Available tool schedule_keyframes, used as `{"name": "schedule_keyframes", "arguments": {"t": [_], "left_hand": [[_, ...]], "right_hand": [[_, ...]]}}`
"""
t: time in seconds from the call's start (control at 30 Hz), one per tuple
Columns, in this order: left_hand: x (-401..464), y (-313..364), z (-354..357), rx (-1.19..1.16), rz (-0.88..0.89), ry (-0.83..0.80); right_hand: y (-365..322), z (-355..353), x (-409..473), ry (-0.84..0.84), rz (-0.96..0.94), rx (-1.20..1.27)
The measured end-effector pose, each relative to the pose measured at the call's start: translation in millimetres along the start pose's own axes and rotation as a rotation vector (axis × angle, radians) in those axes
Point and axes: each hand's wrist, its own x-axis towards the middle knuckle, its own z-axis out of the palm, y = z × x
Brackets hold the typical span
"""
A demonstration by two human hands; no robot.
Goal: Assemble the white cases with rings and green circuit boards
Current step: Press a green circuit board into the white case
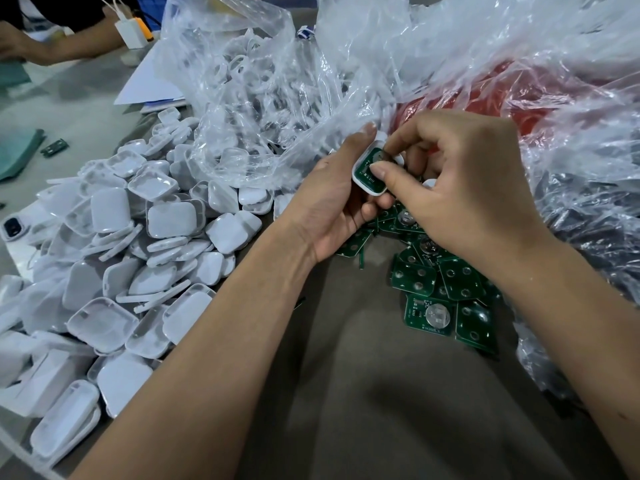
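Note:
My left hand (332,199) holds a white case (363,183) tilted up at the centre, with a green circuit board (374,161) lying inside it. The thumb and forefinger of my right hand (460,188) press on that board from the right. Below my hands a loose pile of green circuit boards (440,285) lies on the brown table. A large heap of white cases (131,258) fills the left side. Clear rings (249,74) sit inside an open plastic bag at the top centre.
Crumpled clear plastic bags (519,64) cover the back and right, over something red (540,98). Another person's arm (62,46) and a white charger (130,31) are at the far left. White sheets of paper (149,84) lie behind the heap. A phone (12,228) rests at the left edge.

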Motion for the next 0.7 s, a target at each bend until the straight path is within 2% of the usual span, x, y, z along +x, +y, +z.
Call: {"name": "schedule_keyframes", "arguments": {"t": [0.7], "left_hand": [[-1.1,1.2,1.5,0.018,-0.021,0.004]], "right_hand": [[-2.4,-2.5,-0.3,-0.020,0.010,0.023]]}}
